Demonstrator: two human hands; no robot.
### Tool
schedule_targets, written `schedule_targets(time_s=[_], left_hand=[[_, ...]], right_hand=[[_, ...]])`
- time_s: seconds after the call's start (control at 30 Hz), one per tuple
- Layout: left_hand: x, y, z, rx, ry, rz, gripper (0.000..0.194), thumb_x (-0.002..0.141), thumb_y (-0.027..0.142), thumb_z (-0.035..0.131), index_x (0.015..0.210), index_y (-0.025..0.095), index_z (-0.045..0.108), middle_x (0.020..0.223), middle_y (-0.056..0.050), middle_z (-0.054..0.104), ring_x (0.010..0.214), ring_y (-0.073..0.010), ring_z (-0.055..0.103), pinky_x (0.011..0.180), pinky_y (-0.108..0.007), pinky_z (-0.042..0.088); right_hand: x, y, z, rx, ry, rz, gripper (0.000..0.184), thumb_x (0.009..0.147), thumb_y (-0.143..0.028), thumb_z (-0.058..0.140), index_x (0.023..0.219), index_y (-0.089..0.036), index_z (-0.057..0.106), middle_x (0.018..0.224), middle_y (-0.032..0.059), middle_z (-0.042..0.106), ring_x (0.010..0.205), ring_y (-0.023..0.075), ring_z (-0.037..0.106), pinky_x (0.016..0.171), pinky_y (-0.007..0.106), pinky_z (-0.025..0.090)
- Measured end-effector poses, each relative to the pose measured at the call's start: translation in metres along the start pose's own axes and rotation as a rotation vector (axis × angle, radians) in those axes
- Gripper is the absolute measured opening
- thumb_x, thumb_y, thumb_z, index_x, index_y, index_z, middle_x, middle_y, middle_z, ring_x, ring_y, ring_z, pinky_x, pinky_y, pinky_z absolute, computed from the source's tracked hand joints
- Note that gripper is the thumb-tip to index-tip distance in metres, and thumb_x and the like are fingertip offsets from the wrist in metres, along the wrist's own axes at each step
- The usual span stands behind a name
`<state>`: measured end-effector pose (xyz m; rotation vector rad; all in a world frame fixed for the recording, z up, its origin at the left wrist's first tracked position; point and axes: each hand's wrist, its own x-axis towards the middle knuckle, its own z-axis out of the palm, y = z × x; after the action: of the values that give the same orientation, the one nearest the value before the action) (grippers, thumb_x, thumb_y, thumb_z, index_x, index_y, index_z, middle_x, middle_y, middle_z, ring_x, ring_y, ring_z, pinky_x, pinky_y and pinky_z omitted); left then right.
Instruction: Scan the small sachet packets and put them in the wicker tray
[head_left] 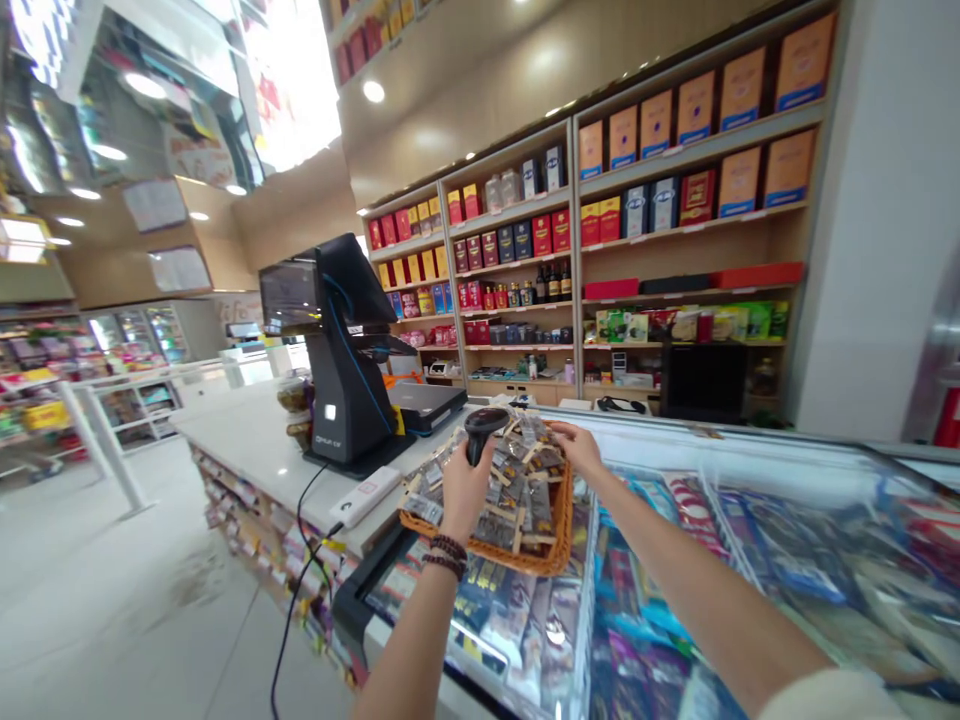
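My left hand [465, 490] is closed around the handle of a black handheld barcode scanner [476, 440], whose head points up and away above the basket. Below it lies an oval wicker basket [525, 555] heaped with several small flat packets [517, 480] in clear wrappers with dark contents. My right hand [577, 448] rests at the basket's far rim among the packets. I cannot tell whether its fingers grip the rim or a packet. Dark beaded bracelets circle my left wrist.
A black point-of-sale terminal [337, 350] and a grey laptop [426, 405] stand on the white counter [255, 430], with a white device [364, 497] and a black cable near its edge. A glass-topped display freezer [750, 520] lies beneath my right arm. Stocked shelves stand behind.
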<state>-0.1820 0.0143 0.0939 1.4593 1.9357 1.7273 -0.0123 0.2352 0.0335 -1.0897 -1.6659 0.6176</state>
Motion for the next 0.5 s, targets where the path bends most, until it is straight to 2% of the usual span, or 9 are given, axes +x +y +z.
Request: schedule_targets(time_s=[0.17, 0.3, 0.4, 0.5], left_hand=[[-0.015, 0.0, 0.018, -0.009, -0.048, -0.025, 0.041, 0.092, 0.061, 0.056, 0.085, 0.021, 0.062, 0.068, -0.005, 0.065, 0.066, -0.023, 0.062, 0.061, -0.03, 0.039], [-0.021, -0.006, 0.025, 0.004, -0.052, -0.051, 0.04, 0.092, 0.061, 0.056, 0.089, 0.021, 0.064, 0.07, -0.006, 0.067, 0.07, -0.0254, 0.065, 0.063, -0.031, 0.041], [-0.023, -0.009, 0.026, -0.011, -0.056, -0.072, 0.043, 0.091, 0.064, 0.056, 0.088, 0.022, 0.065, 0.068, -0.006, 0.067, 0.068, -0.0258, 0.066, 0.063, -0.031, 0.043], [-0.025, -0.009, 0.025, -0.017, -0.042, -0.051, 0.046, 0.089, 0.066, 0.058, 0.088, 0.021, 0.067, 0.068, -0.006, 0.068, 0.07, -0.0264, 0.067, 0.064, -0.032, 0.045]], right_hand=[[-0.001, 0.038, -0.035, -0.145, 0.073, 0.093, 0.036, 0.091, -0.024, 0.051, 0.115, -0.022, 0.078, 0.121, 0.0058, 0.079, 0.115, 0.0205, 0.073, 0.1, 0.032, 0.054], [-0.002, 0.073, -0.061, -0.277, 0.099, 0.23, 0.037, 0.091, -0.028, 0.056, 0.121, -0.018, 0.076, 0.118, 0.0133, 0.079, 0.113, 0.0277, 0.074, 0.099, 0.04, 0.054], [-0.003, 0.09, -0.067, -0.365, 0.085, 0.307, 0.036, 0.089, -0.037, 0.065, 0.113, -0.014, 0.079, 0.115, 0.0192, 0.078, 0.116, 0.035, 0.072, 0.102, 0.047, 0.052], [-0.002, 0.09, -0.058, -0.486, 0.033, 0.356, 0.046, 0.086, -0.051, 0.07, 0.111, -0.014, 0.08, 0.122, 0.0221, 0.074, 0.127, 0.0407, 0.064, 0.106, 0.052, 0.048]])
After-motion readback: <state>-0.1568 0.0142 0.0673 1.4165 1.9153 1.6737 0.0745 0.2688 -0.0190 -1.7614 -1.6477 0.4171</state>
